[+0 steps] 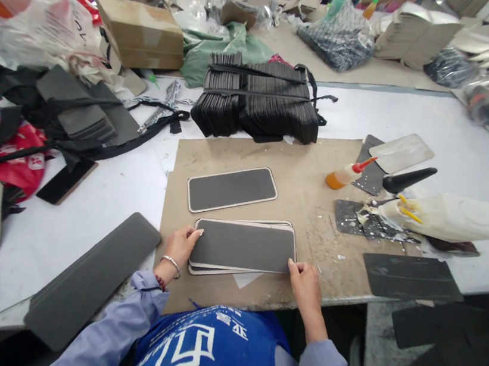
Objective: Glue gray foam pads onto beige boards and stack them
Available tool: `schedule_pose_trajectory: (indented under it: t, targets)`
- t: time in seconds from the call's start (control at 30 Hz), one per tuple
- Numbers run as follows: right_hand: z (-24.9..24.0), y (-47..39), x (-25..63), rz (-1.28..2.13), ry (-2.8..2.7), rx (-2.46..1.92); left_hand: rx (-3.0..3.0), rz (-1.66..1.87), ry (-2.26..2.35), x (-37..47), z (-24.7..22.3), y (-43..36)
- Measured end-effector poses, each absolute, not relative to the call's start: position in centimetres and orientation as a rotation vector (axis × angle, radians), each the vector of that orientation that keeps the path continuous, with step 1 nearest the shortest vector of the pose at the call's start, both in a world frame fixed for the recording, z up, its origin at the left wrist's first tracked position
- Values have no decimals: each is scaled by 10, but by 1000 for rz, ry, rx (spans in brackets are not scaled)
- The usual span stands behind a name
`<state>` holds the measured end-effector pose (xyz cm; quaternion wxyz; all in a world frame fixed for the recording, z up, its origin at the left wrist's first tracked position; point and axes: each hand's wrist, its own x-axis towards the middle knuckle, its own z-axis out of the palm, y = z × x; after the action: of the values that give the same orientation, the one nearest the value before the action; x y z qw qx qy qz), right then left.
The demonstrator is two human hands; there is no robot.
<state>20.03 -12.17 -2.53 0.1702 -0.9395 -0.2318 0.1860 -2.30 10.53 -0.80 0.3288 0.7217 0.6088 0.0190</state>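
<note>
A dark grey rectangular panel with rounded corners and a pale border (243,246) lies on top of a small stack of similar pieces near the front edge. My left hand (179,248) pinches its left edge between thumb and finger. On the opposite end, my right hand (305,281) is closed on the right edge in the same way. Just behind the stack, a single bordered grey panel (233,190) rests on the brown cardboard sheet (304,173). To the left of my left hand lies a fanned pile of plain dark grey panels (94,280).
A glue bottle with a red nozzle (345,173), a black-handled tool (408,180) and a white plastic container (451,216) lie at the right. Strapped bundles of black pieces (260,98) stand behind the cardboard. A phone (67,181) and plastic bags (36,17) occupy the left.
</note>
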Motion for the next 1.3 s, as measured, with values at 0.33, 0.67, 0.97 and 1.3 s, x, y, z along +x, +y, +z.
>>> schedule_pose_trajectory:
  t: [0.33,0.67,0.97,1.3]
  targets:
    - [-22,-116,209,741,-663,-2788,1896,37,1614,-23,-13,106]
    - [-24,-115,220,924,-661,-2798,1800,60,1670,-20,-14,106]
    - [-17,-109,219,935,-624,-2821,1776,127,1630,-23,-17,104]
    - [-21,-110,217,864,-729,-2866,1772,194,1552,-28,-20,105]
